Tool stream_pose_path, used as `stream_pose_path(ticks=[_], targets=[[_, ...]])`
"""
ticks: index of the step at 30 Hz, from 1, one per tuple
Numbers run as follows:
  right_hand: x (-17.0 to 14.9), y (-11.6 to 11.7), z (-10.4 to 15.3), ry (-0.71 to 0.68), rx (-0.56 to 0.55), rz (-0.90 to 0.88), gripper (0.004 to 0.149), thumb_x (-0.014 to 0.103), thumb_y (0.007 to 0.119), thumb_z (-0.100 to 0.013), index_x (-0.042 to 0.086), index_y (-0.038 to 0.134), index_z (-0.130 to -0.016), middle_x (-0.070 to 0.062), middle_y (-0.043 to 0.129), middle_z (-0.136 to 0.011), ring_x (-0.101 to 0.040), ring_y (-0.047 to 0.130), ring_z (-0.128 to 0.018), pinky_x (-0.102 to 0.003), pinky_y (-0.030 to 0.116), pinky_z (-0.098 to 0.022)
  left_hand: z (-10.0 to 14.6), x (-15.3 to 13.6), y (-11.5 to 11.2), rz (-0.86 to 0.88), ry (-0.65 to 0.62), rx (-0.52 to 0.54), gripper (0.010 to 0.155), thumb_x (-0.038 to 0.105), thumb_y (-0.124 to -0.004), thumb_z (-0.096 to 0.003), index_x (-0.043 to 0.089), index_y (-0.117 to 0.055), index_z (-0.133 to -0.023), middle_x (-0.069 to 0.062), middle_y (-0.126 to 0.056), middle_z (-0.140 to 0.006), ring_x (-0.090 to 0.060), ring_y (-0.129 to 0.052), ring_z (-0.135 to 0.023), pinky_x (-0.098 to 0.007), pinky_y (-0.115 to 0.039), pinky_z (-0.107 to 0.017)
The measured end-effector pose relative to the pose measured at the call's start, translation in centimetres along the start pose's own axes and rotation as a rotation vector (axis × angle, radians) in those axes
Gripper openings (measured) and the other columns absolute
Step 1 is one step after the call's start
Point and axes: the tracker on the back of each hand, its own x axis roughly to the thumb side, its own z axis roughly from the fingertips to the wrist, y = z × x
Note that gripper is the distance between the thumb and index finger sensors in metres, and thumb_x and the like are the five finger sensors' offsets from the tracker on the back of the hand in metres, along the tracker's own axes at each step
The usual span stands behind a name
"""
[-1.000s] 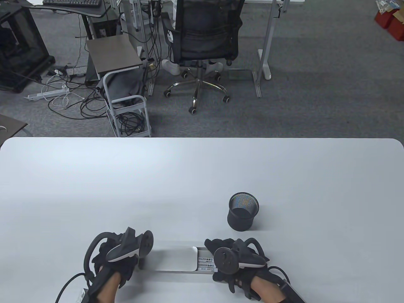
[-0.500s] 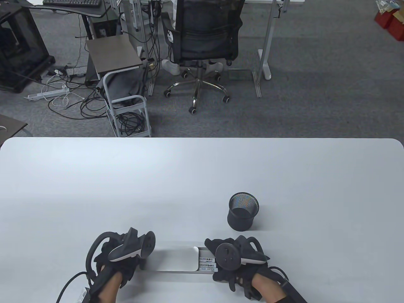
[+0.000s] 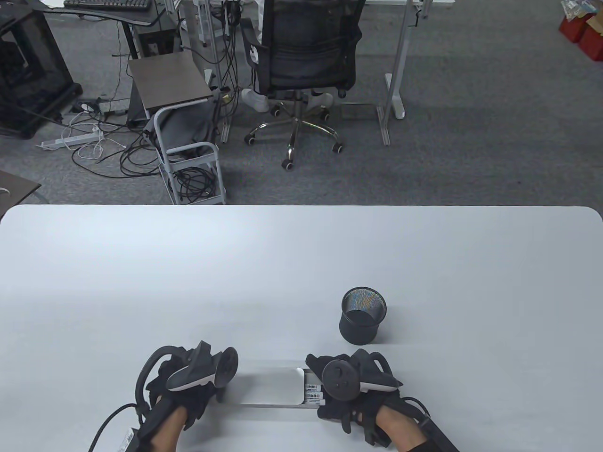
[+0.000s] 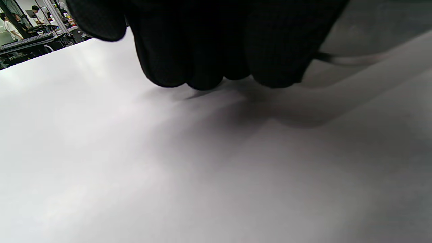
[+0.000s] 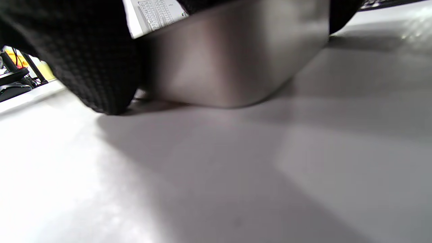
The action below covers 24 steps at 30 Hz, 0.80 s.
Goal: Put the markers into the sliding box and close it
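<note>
Box (image 3: 271, 386) lies near the table's (image 3: 301, 263) front edge, long axis running left to right, open end toward the right. 1 lid covers most of it; about 2 labelled markers (image 3: 314, 394) show in the gap. Left hand (image 3: 188, 381) grips the left end, fingers curled. Right hand (image 3: 351, 383) clamps the right end. 1 mesh cup (image 3: 362, 322) stands just behind.

Black mesh pen cup (image 3: 362, 315) is sitting upright on the white table (image 3: 235, 263). Behind it, an office chair (image 3: 301, 61) is facing a desk, a small white cart (image 3: 193, 169) is standing by tangled cables (image 3: 122, 155), and red boxes (image 3: 584, 30) are sitting far right.
</note>
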Motion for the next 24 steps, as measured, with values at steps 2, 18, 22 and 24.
stream_pose_path(ticks=[2, 18, 22, 24], targets=[[0.0, 0.0, 0.0, 0.001, 0.004, -0.002, 0.072, 0.045, 0.079, -0.052, 0.013, 0.04, -0.104, -0.014, 0.052, -0.109, -0.041, 0.058, -0.092, -0.061, 0.059, -0.063, -0.1, 0.3, 0.0, 0.007, -0.013, 0.006, 0.057, 0.048, -0.084, -0.0382, 0.035, -0.073, -0.093, 0.005, -0.088, -0.095, -0.023, -0.091, -0.084, -0.053, -0.062, -0.073], [0.3, 0.0, -0.4, 0.019, 0.022, 0.03, 0.068, 0.048, 0.073, -0.056, 0.016, 0.037, -0.103, -0.01, 0.052, -0.109, -0.042, 0.058, -0.092, -0.062, 0.059, -0.062, -0.7, 3.9, 0.6, 0.01, -0.13, 0.116, 0.052, 0.046, -0.081, -0.0406, 0.031, -0.075, -0.09, 0.003, -0.091, -0.09, -0.024, -0.093, -0.08, -0.054, -0.063, -0.073], [0.4, 0.0, -0.5, 0.018, 0.023, 0.032, 0.068, 0.048, 0.074, -0.054, 0.017, 0.037, -0.103, -0.01, 0.052, -0.108, -0.04, 0.059, -0.092, -0.063, 0.059, -0.062, -0.8, 4.6, 0.6, 0.042, -0.153, 0.139, 0.052, 0.046, -0.081, -0.0409, 0.029, -0.076, -0.09, 0.002, -0.091, -0.089, -0.024, -0.093, -0.079, -0.054, -0.063, -0.072], [0.4, 0.0, -0.5, 0.016, 0.022, 0.031, 0.069, 0.048, 0.074, -0.054, 0.016, 0.037, -0.103, -0.011, 0.052, -0.108, -0.04, 0.059, -0.091, -0.063, 0.059, -0.063, -0.9, 5.0, 0.7, 0.036, -0.159, 0.148, 0.052, 0.046, -0.081, -0.041, 0.029, -0.076, -0.089, 0.003, -0.091, -0.089, -0.024, -0.093, -0.078, -0.054, -0.063, -0.073]])
